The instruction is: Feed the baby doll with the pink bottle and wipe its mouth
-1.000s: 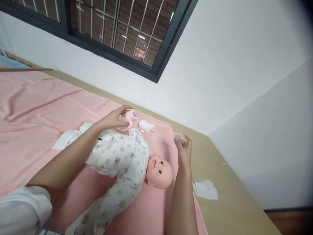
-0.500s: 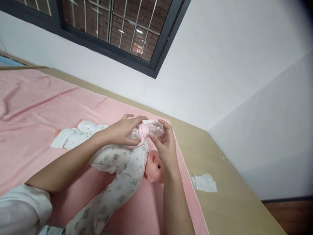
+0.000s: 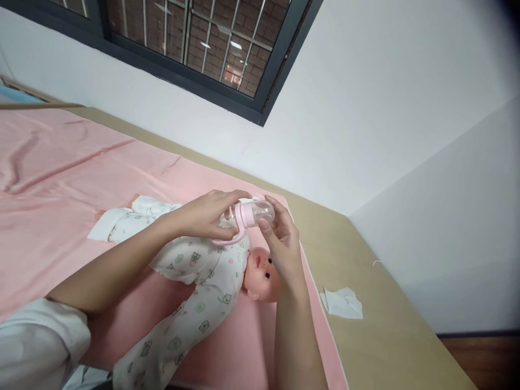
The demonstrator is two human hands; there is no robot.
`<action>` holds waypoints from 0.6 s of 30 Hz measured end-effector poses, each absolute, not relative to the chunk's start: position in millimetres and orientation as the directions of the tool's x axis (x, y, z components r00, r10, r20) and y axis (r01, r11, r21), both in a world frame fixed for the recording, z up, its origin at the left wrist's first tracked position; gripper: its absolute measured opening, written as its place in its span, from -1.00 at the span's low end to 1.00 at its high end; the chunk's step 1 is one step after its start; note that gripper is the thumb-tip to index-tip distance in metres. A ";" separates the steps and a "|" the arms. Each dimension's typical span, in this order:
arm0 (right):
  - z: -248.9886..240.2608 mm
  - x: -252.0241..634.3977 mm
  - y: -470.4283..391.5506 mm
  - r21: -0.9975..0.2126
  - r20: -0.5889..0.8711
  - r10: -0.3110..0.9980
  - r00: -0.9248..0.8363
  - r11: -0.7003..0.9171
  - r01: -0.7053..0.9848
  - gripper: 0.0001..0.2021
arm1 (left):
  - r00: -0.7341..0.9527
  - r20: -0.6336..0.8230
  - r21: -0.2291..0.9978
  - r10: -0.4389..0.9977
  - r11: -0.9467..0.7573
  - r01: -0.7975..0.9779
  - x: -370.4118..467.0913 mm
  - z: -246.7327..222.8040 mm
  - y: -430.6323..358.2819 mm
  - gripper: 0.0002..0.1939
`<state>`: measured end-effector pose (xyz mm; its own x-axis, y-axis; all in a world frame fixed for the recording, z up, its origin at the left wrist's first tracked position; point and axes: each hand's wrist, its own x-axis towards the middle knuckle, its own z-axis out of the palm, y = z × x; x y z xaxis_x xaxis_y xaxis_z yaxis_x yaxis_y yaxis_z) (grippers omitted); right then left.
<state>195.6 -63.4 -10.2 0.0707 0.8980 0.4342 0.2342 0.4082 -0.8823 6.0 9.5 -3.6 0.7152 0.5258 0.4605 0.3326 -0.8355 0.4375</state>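
A clear baby bottle with a pink collar and handles [image 3: 245, 215] lies sideways between my hands, above the doll's chest. My left hand [image 3: 211, 212] is wrapped round the bottle's body and handle. At the other end, my right hand [image 3: 281, 226] holds the clear cap with thumb and fingers. Below them a doll in white printed clothes [image 3: 217, 287] lies on its back, its head [image 3: 261, 273] partly hidden by my right wrist and its legs stretching to the left.
A pink sheet [image 3: 52, 179] covers most of the tan surface [image 3: 365, 303]. A crumpled white tissue [image 3: 343, 303] lies right of the sheet. Behind are a white wall [image 3: 325, 108] and a dark-framed window [image 3: 260, 111] with bars.
The view has shifted slightly, so the scene sits a little differently. My right hand has moved slightly away from the doll's face, and more of the face shows. Both hands still hold the bottle.
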 end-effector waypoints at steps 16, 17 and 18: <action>-14.4 195.8 -59.1 -0.876 0.449 0.891 0.073 0.423 0.234 -0.52 | 0.737 0.489 0.408 0.467 -0.869 0.280 7.1 -8.9 17.2 -0.40; -15.0 195.3 -58.6 -0.873 0.454 0.888 0.078 0.425 0.237 -0.52 | 0.737 0.487 0.412 0.469 -0.867 0.279 6.9 -8.8 17.4 -0.40; -15.7 194.9 -58.0 -0.870 0.459 0.885 0.081 0.430 0.240 -0.51 | 0.736 0.485 0.418 0.472 -0.864 0.280 6.6 -8.8 17.6 -0.40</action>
<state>194.9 -58.0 -15.7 0.0813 0.8847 0.4590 0.2405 0.4295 -0.8705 6.6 17.6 -8.8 0.7360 0.4724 0.4850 0.2795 -0.8645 0.4178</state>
